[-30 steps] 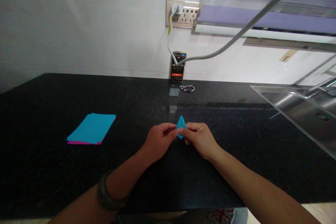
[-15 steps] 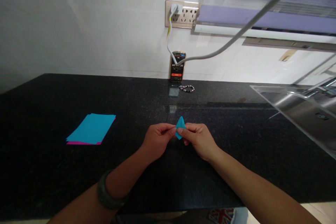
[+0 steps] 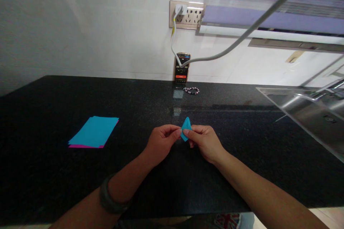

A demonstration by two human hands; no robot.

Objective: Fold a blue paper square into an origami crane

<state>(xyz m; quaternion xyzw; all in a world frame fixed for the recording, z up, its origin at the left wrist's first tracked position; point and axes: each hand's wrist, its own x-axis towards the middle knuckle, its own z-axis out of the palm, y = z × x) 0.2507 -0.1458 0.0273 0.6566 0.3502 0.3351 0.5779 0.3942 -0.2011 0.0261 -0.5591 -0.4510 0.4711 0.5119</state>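
Note:
A small piece of folded blue paper (image 3: 187, 124), roughly diamond-shaped with its point facing away from me, is held over the dark counter. My right hand (image 3: 205, 141) pinches it, thumb on top and fingers behind. My left hand (image 3: 162, 142) is closed at the paper's left edge, thumb and forefinger pressed together there. The fingers behind the paper are partly hidden. Off to the left lies a stack of paper sheets (image 3: 94, 130), blue on top with magenta showing beneath.
On the black counter (image 3: 150, 193), a phone (image 3: 182, 73) leans against the wall beside a beaded bracelet (image 3: 191, 91). A grey cable (image 3: 236, 44) crosses in front of a socket panel (image 3: 192, 16). At the right is a steel sink (image 3: 319, 111).
The folded paper has shifted slightly to the right and away from me with my right hand. My left fingertips have moved only a little; the sheet stack stays put.

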